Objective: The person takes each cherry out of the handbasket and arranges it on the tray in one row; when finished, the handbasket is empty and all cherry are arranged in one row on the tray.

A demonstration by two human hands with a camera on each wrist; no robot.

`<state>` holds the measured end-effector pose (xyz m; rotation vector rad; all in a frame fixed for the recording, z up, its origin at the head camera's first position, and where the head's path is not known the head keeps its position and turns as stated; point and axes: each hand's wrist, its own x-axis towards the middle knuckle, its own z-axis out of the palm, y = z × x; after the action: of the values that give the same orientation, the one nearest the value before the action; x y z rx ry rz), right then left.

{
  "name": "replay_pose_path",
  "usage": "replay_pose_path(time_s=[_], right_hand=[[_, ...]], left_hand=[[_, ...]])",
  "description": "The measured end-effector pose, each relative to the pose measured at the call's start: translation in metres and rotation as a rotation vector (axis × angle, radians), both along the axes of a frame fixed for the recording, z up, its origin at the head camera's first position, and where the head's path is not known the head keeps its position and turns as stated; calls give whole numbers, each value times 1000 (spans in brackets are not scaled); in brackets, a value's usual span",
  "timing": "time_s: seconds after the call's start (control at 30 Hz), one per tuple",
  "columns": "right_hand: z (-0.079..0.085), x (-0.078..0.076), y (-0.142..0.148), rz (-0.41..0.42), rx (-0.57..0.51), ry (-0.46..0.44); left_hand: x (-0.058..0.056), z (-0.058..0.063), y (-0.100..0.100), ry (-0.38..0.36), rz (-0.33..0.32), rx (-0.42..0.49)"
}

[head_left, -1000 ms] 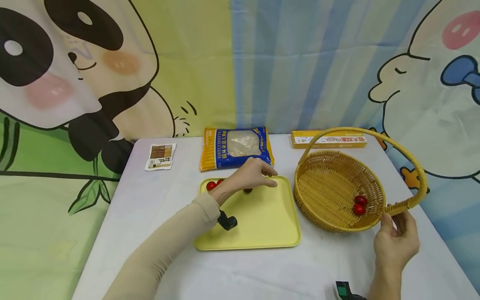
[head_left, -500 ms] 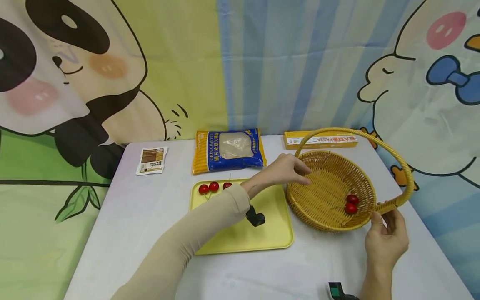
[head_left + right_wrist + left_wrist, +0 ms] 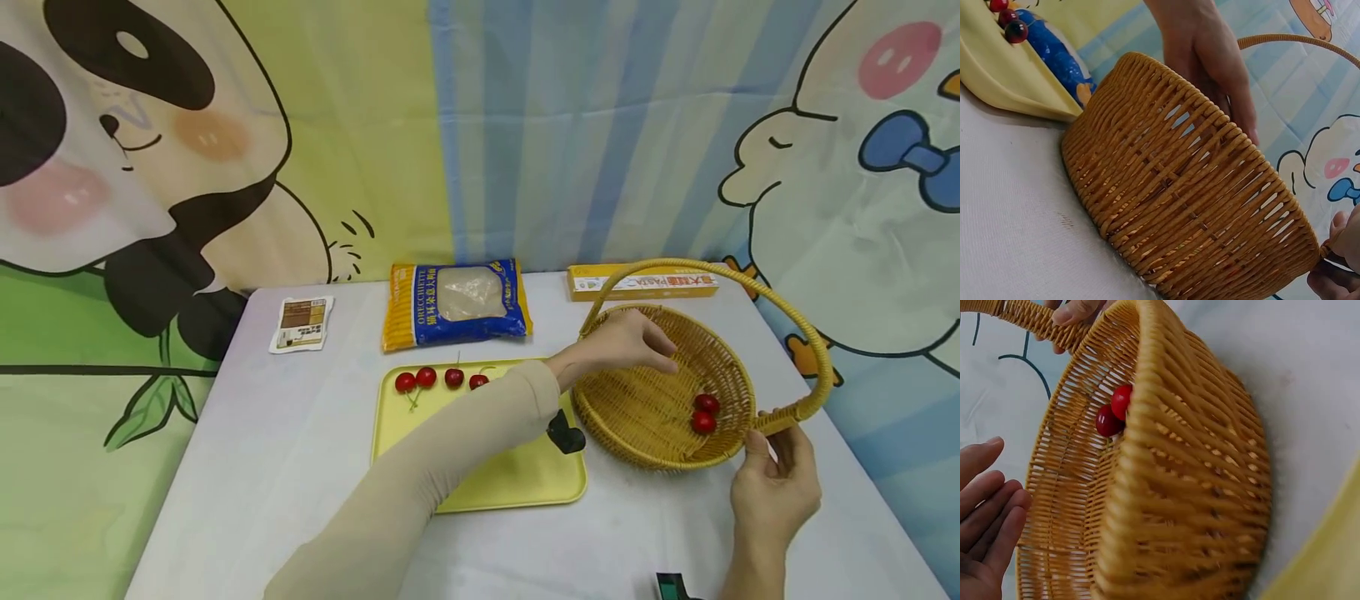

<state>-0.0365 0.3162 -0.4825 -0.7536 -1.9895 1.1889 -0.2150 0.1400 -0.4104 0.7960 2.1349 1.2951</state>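
Observation:
My left hand (image 3: 633, 340) hovers over the inside of the round wicker basket (image 3: 637, 392), thumb and fingers apart. In the left wrist view no object shows between the fingers of the left hand (image 3: 988, 519). With my right hand (image 3: 776, 483) I grip the basket where its arched handle (image 3: 817, 350) meets the near right rim. Two red cherries (image 3: 704, 422) lie together inside the basket at its right side. Left of it is a yellow tray (image 3: 517, 492), partly covered by my left sleeve; several cherries (image 3: 426, 377) sit along the tray's far edge.
Behind the tray lies a blue and yellow pasta bag (image 3: 457, 304). A yellow box (image 3: 652, 282) stands at the back behind the basket. A small white packet (image 3: 302, 324) rests at the far left. A cartoon-printed curtain (image 3: 525, 133) hangs behind the table.
My left hand has moved right from above the tray to over the basket, uncovering the row of cherries. The right hand keeps its grip on the basket. The head view has shifted slightly.

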Motion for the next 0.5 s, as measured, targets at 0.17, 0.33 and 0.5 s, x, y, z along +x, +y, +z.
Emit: replay_pose_path(time_s=[0.17, 0.33, 0.5], right_hand=[[0, -4, -4, 9, -3, -2], [-3, -4, -5, -21, -28, -42], [-4, -1, -2, -66, -96, -99]], left_hand=[[-4, 6, 24, -62, 124, -36], [-6, 5, 52, -55, 188, -80], [4, -3, 77, -57, 181, -164]])
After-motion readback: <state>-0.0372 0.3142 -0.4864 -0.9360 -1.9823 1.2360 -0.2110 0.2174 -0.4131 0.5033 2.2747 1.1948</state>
